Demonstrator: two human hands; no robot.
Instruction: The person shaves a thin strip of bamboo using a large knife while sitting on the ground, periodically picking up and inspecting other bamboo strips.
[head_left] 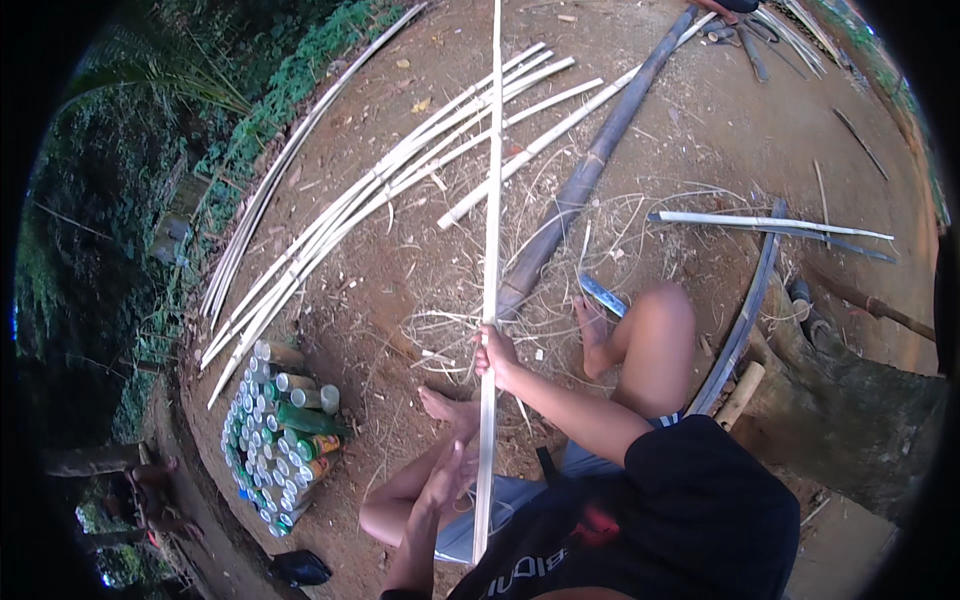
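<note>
A long, pale bamboo strip runs upright through the middle of the view, from my lap to the far edge. My right hand is closed around it, above my crossed legs. Lower down, my left hand lies close beside the strip's left side with its fingers stretched out. Whether it touches the strip I cannot tell. Thin curled shavings lie in a tangle by my feet. Near my right foot is a blue, narrow object with a thin, pale end.
A dark bamboo pole slants away over the dirt ground. Split pale strips lie to the left, above a stack of bottles and jars. Dark split bamboo and a log are at the right. Greenery borders the left.
</note>
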